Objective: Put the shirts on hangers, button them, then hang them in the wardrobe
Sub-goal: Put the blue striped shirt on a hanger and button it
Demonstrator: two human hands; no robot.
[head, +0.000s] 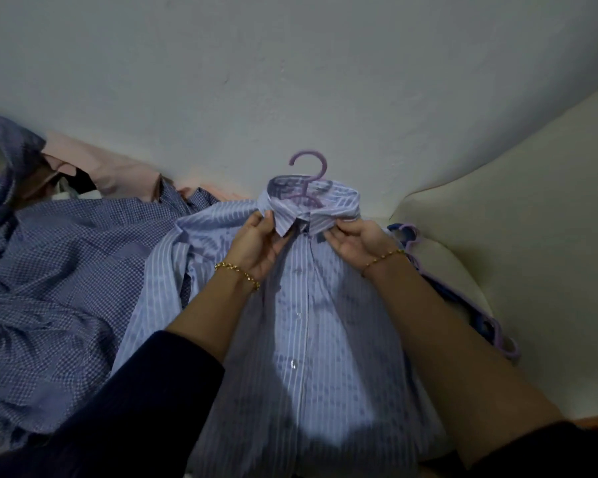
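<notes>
Far left: a checked shirt lies crumpled on the cream padded surface. A pink shirt lies behind it, against the pale wall. Centre: the striped shirt lies front up on a purple hanger, with the hook toward the wall. The left hand pinches the collar's left side and the right hand pinches its right side. Right: spare hangers lie just beside the striped shirt.

You get no readable text here. Small tag inside collar of striped shirt: marks too blurred to read.
</notes>
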